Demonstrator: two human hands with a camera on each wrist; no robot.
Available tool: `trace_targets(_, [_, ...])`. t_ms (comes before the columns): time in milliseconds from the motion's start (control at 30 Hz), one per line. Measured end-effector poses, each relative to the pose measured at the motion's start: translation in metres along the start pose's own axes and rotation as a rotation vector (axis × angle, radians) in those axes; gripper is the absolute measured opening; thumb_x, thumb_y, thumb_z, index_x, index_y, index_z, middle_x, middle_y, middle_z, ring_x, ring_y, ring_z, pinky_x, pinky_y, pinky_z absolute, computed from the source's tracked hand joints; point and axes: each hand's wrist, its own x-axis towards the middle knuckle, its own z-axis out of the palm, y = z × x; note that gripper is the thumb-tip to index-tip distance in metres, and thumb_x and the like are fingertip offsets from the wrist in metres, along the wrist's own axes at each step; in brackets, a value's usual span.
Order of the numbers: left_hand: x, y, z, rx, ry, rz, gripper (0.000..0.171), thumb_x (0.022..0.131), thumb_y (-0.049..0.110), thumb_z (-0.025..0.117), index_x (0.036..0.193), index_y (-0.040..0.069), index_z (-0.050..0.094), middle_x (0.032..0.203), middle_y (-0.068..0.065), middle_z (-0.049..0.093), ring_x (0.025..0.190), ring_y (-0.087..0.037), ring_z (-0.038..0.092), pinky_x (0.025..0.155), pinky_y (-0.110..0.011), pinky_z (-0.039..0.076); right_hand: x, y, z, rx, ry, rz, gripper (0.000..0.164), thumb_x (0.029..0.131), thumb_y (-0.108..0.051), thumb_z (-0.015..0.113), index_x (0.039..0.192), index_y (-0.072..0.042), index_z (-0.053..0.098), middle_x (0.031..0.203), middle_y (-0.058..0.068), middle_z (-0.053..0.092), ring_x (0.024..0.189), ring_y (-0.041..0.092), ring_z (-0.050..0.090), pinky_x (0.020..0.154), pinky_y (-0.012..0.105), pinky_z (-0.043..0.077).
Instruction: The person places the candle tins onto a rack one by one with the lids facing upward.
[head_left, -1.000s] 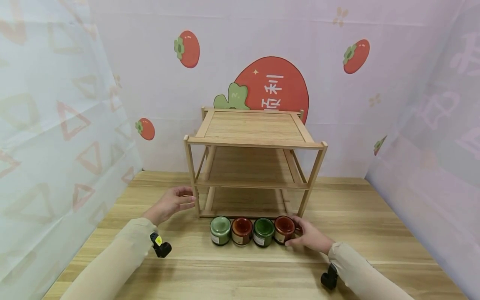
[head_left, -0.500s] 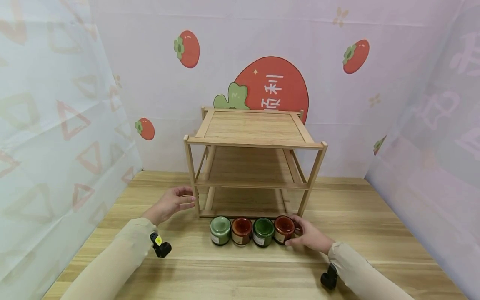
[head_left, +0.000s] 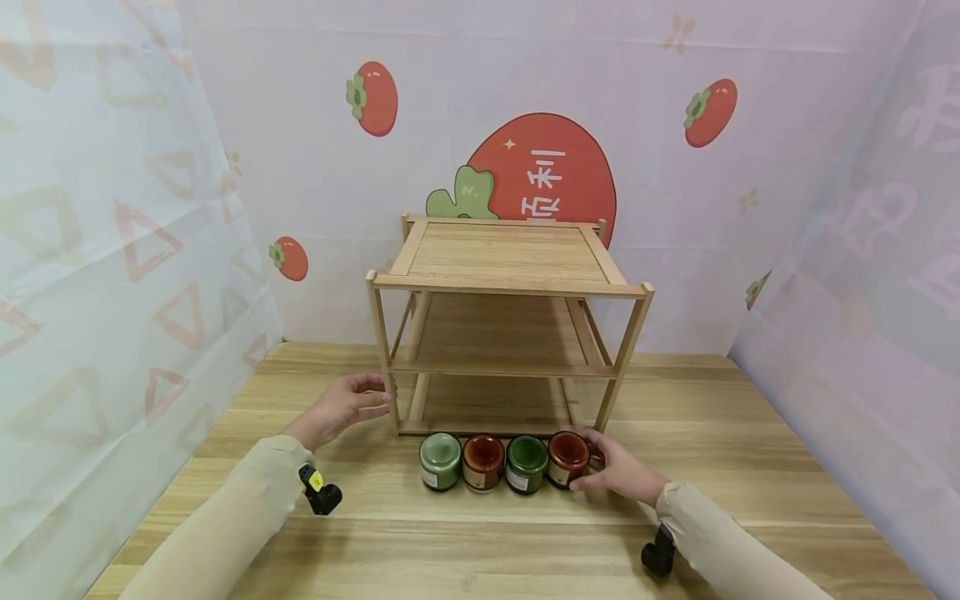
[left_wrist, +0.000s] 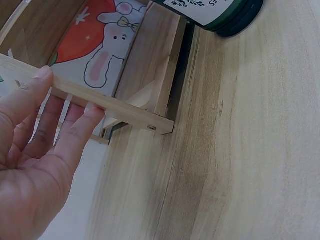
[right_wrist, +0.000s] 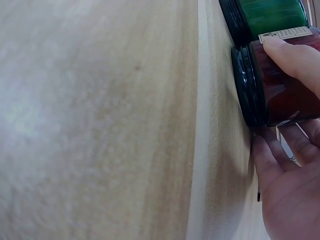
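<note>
Four-legged and tiered, a wooden rack (head_left: 510,287) stands in the middle of the table. My left hand (head_left: 341,410) holds its left front leg (left_wrist: 127,111), with the thumb and fingers on opposite sides. At the foot of the rack, several glass jars stand upside down on dark lids in a row: a pale green jar (head_left: 441,458), an orange-brown jar (head_left: 483,461), a dark green jar (head_left: 527,462) and a red jar (head_left: 568,454). Around the red jar's right side, my right hand (head_left: 622,475) grips it, thumb on its label side and fingers behind.
The wood-grain table (head_left: 465,558) reaches forward of the jars. Patterned sheets, such as the back sheet (head_left: 300,150), close off the back and both sides. Each wrist carries a black camera, like the left wrist camera (head_left: 322,493).
</note>
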Motion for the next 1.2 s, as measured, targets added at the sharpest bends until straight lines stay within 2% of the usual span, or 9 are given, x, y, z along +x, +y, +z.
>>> trace_targets(67, [0.000, 0.000, 0.000, 0.001, -0.002, 0.001, 0.041, 0.093, 0.000, 0.060, 0.128, -0.010, 0.042, 0.110, -0.004, 0.057, 0.098, -0.013, 0.063, 0.096, -0.037, 0.055, 0.000, -0.001, 0.000, -0.009, 0.000, 0.002, 0.088, 0.073, -0.013, 0.084, 0.138, 0.015, 0.032, 0.128, 0.027, 0.055, 0.122, 0.045, 0.051, 0.107, 0.056, 0.042])
trace_targets(167, [-0.001, 0.001, 0.000, 0.001, -0.003, 0.002, 0.041, 0.093, -0.001, 0.060, 0.128, -0.010, 0.042, 0.109, -0.004, 0.057, 0.098, -0.013, 0.063, 0.096, -0.037, 0.055, 0.001, -0.002, 0.000, -0.028, 0.001, 0.005, 0.090, 0.072, -0.014, 0.085, 0.139, 0.016, 0.031, 0.129, 0.028, 0.054, 0.123, 0.046, 0.049, 0.107, 0.060, 0.039])
trace_targets(467, [-0.001, 0.002, 0.001, -0.004, 0.003, -0.002, 0.039, 0.093, -0.002, 0.060, 0.127, -0.010, 0.043, 0.107, -0.003, 0.059, 0.097, -0.013, 0.064, 0.096, -0.037, 0.055, 0.005, 0.002, 0.000, -0.109, 0.003, -0.014, 0.091, 0.071, -0.019, 0.086, 0.138, 0.014, 0.035, 0.127, 0.026, 0.057, 0.120, 0.044, 0.053, 0.105, 0.058, 0.042])
trace_targets(700, [-0.002, 0.002, 0.002, 0.000, 0.000, 0.004, 0.037, 0.093, -0.002, 0.060, 0.126, -0.009, 0.044, 0.107, -0.002, 0.058, 0.098, -0.012, 0.063, 0.097, -0.038, 0.055, 0.007, 0.002, 0.001, -0.228, 0.028, -0.010, 0.088, 0.069, -0.025, 0.087, 0.134, 0.012, 0.042, 0.123, 0.020, 0.061, 0.114, 0.037, 0.057, 0.101, 0.057, 0.046])
trace_targets(867, [-0.002, 0.002, 0.002, -0.009, 0.000, 0.010, 0.035, 0.092, -0.002, 0.060, 0.124, -0.009, 0.047, 0.106, -0.002, 0.060, 0.097, -0.013, 0.063, 0.097, -0.039, 0.054, 0.001, -0.004, 0.000, -0.192, 0.056, 0.018, 0.090, 0.069, -0.023, 0.087, 0.136, 0.013, 0.039, 0.124, 0.022, 0.059, 0.114, 0.039, 0.057, 0.102, 0.058, 0.045])
trace_targets(933, [-0.002, 0.002, 0.002, -0.009, 0.000, 0.009, 0.035, 0.092, -0.002, 0.060, 0.124, -0.009, 0.047, 0.106, -0.002, 0.060, 0.097, -0.013, 0.063, 0.098, -0.040, 0.054, -0.003, -0.007, -0.002, -0.150, 0.075, 0.036, 0.090, 0.070, -0.021, 0.086, 0.137, 0.014, 0.037, 0.125, 0.023, 0.058, 0.115, 0.038, 0.057, 0.102, 0.055, 0.046])
trace_targets(1033, [-0.002, 0.002, 0.002, -0.006, 0.002, 0.005, 0.036, 0.092, -0.001, 0.061, 0.124, -0.009, 0.046, 0.106, -0.003, 0.059, 0.097, -0.013, 0.063, 0.099, -0.041, 0.053, -0.010, -0.014, -0.008, -0.102, 0.111, 0.051, 0.086, 0.073, -0.021, 0.084, 0.136, 0.014, 0.037, 0.125, 0.022, 0.058, 0.114, 0.036, 0.058, 0.099, 0.043, 0.050])
trace_targets(1100, [-0.002, 0.002, 0.002, 0.000, 0.003, 0.002, 0.037, 0.092, -0.001, 0.061, 0.124, -0.009, 0.045, 0.107, -0.004, 0.058, 0.098, -0.013, 0.063, 0.100, -0.042, 0.052, -0.012, -0.019, -0.012, -0.059, 0.125, 0.025, 0.080, 0.076, -0.019, 0.083, 0.135, 0.013, 0.038, 0.125, 0.023, 0.057, 0.114, 0.032, 0.058, 0.096, 0.032, 0.052])
trace_targets(1200, [-0.002, 0.001, 0.002, 0.004, 0.004, 0.004, 0.036, 0.092, -0.001, 0.061, 0.124, -0.008, 0.045, 0.107, -0.004, 0.057, 0.098, -0.013, 0.063, 0.101, -0.043, 0.051, -0.015, -0.030, -0.018, 0.023, 0.137, -0.041, 0.072, 0.079, -0.013, 0.080, 0.134, 0.011, 0.040, 0.125, 0.025, 0.056, 0.113, 0.020, 0.059, 0.092, 0.019, 0.052])
